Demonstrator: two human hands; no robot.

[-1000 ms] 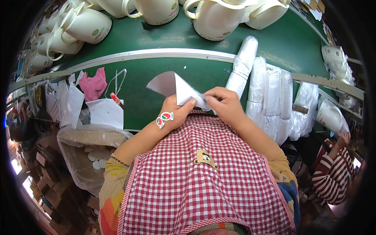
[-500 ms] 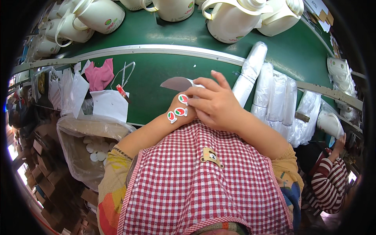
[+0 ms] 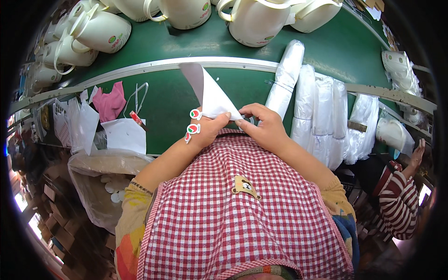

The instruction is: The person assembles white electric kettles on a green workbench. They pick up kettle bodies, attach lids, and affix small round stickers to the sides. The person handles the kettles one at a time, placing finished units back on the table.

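1. Two bare hands work near the centre; clock directions run from the middle of the view, 12 at the top edge.
2. Left hand (image 3: 210, 127): clasps the white sheet (image 3: 215, 97), thumb on top; its other fingers are mostly covered by the paper.
3. Right hand (image 3: 267, 126): thumb and forefinger pinch the sheet's right-hand corner. The remaining fingers curl under, partly out of sight.
4. Sheet: at 12 o'clock, above the green worktop (image 3: 170, 100), curled, its far tip bending toward 11. The underside is largely hidden. A pale curved edge shows beneath the right fingers; cannot tell whether it belongs to the sheet.
5. Three red-green-white stickers (image 3: 193, 129) on the back of the left hand and wrist; the lowest is seen edge-on, its design hard to read.
6. Cream jugs (image 3: 259, 25) from 10 to 1 o'clock; the uppermost are cut off by the top edge, those at far left overlap and darken into the rim.
7. Bundled clear plastic sleeves (image 3: 323, 112) from 1 to 3 o'clock, contents not distinguishable.
8. Pink cloth (image 3: 109, 101) at 10 o'clock; beside it a small red item (image 3: 136, 117), kind unclear.
9. Lined bin (image 3: 88, 186) at 8 o'clock, pale discs (image 3: 112, 187) inside, partly veiled by its plastic.
10. Co-worker's striped sleeve (image 3: 396, 200) at 4 o'clock, blurred toward the rim.
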